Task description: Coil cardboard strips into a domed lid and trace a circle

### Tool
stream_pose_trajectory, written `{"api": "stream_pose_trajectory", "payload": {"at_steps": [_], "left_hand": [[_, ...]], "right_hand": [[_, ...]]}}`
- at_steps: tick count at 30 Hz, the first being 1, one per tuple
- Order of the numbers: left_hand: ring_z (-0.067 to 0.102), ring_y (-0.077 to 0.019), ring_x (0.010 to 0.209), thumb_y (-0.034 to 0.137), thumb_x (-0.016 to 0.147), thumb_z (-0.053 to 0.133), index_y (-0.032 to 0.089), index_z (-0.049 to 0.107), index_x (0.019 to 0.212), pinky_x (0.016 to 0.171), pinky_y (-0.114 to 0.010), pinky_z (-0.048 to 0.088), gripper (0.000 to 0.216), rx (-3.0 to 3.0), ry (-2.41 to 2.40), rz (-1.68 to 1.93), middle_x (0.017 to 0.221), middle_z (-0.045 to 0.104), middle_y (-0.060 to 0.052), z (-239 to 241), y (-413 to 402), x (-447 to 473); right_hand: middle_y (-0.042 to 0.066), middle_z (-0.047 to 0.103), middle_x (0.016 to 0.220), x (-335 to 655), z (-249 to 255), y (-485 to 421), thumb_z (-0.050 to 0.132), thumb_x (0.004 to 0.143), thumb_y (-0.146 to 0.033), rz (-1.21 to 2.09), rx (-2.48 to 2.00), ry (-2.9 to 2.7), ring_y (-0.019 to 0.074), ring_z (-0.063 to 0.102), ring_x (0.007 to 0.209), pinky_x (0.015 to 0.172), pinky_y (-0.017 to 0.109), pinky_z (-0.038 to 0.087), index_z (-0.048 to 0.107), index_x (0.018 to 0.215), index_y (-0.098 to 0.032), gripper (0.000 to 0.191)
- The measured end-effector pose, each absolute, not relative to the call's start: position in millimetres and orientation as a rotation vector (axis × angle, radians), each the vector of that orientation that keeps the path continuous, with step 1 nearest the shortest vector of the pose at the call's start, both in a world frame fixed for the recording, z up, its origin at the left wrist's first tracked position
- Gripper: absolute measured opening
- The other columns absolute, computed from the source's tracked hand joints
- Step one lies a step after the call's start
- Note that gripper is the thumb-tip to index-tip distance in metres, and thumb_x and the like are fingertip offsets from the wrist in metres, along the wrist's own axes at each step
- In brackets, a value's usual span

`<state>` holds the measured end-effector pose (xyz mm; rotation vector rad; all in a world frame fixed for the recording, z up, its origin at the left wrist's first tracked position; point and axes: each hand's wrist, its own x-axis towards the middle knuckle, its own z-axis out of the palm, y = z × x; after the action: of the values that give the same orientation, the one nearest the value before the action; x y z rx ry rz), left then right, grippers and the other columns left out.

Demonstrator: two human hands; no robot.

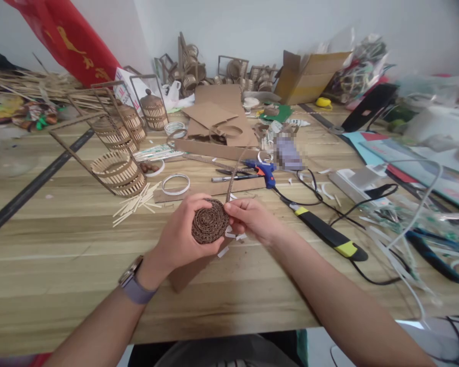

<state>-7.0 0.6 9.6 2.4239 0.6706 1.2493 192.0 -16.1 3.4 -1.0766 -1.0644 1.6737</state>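
Between my hands is a round coil (209, 221) of brown corrugated cardboard strip, its spiral face turned up toward me. My left hand (185, 227) wraps the coil from the left, thumb below and fingers above. At the coil's right edge my right hand (248, 216) pinches the loose cardboard strip (232, 181), whose free end rises up and away. A piece of brown cardboard (191, 270) lies on the table under the coil, with small white scraps (224, 251) beside it.
A blue glue gun (265, 173), a pen-like knife (233, 178) and a black-yellow cutter (331, 232) lie to the right. Left stand a small basket (118, 173), wooden sticks (137, 203) and a tape roll (176, 184). Cardboard sheets (218, 97) and a box (309, 76) are behind.
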Motion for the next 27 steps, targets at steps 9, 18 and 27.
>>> {"api": "stream_pose_trajectory", "payload": {"at_steps": [9,18,27], "left_hand": [[0.061,-0.0298,0.119,0.024,0.07,0.08,0.027,0.044,0.117,0.1,-0.049,0.051,0.059,2.375,0.652,1.076,0.128,0.058,-0.013,8.3,1.6,-13.6],[0.062,-0.0292,0.117,0.023,0.069,0.079,0.028,0.044,0.114,0.096,-0.047,0.053,0.057,2.288,0.619,0.965,0.125,0.06,-0.011,11.8,-1.3,-12.2],[0.065,-0.0273,0.11,0.016,0.062,0.08,0.028,0.048,0.116,0.095,-0.044,0.053,0.064,2.26,0.54,0.707,0.124,0.062,-0.008,19.7,0.2,-16.7]], "right_hand": [[-0.006,0.051,0.051,196.4,5.1,-15.0,0.08,0.066,-0.066,1.73,-1.046,-1.196,0.0039,0.04,0.039,0.038,0.02,0.022,0.057,0.06,-0.015,0.056],[-0.006,0.055,0.054,201.0,4.8,-14.4,0.08,0.068,-0.064,1.741,-1.084,-1.157,0.0037,0.043,0.039,0.038,0.018,0.026,0.057,0.063,-0.016,0.054],[-0.004,0.063,0.054,211.6,2.1,-13.0,0.084,0.066,-0.059,1.92,-1.115,-1.238,0.0061,0.051,0.04,0.039,0.018,0.038,0.061,0.07,-0.015,0.049]]}}
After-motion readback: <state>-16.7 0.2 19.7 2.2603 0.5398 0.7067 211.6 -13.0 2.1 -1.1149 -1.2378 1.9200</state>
